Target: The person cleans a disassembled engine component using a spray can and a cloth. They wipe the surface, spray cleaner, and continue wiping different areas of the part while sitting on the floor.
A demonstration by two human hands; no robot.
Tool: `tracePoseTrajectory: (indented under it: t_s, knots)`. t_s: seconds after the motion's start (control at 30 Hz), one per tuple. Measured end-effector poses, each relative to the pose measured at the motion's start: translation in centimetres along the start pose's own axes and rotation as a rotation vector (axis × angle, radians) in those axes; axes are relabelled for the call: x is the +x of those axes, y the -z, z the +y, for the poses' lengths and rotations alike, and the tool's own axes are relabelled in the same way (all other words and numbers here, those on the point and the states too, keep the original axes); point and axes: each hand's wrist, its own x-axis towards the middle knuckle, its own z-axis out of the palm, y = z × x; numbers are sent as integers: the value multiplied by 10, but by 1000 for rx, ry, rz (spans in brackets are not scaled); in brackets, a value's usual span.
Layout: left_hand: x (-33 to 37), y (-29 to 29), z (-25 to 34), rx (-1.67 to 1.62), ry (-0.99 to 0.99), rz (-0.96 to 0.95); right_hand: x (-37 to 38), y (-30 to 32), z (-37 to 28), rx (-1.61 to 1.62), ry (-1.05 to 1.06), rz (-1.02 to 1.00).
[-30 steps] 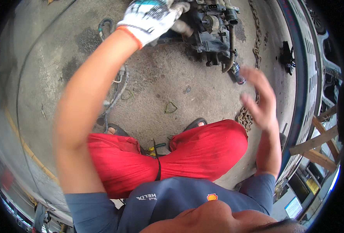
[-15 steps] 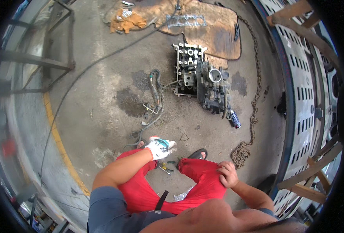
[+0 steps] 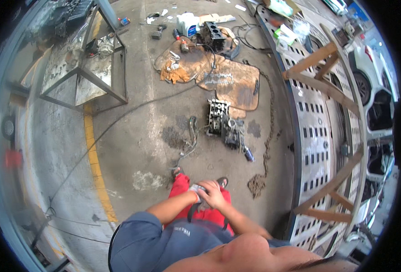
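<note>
My left hand (image 3: 194,189), in a white work glove with an orange cuff, is in front of my red trousers. Over it lies my bare right hand (image 3: 213,196), its fingers curled onto the glove and hiding most of the left fingers. On the floor ahead is an engine cylinder head (image 3: 216,111) with a dark intake assembly (image 3: 232,136) attached at its right. A blue spray can (image 3: 249,154) lies beside that assembly. To the left, a wiring harness (image 3: 193,136) trails toward my left foot.
Stained cardboard (image 3: 236,93) beyond bears a gasket (image 3: 218,79) and an orange rag (image 3: 174,72). An engine block (image 3: 213,36) stands at the back. A rusty chain (image 3: 256,186) and a long slotted metal frame (image 3: 315,131) run along the right. A metal table (image 3: 94,81) stands left.
My body has risen from a low seat or crouch, and the floor things look farther off. My right hand has left my knee and come onto my gloved left hand.
</note>
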Motion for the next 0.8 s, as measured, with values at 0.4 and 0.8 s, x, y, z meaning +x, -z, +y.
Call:
tracePoseTrajectory:
  t_s: [0.4, 0.8]
  knots:
    - [7, 366, 152, -78, 472, 177, 23, 91, -126, -43, 191, 8]
    - [63, 504, 175, -422, 610, 448, 162, 184, -59, 25, 35, 139]
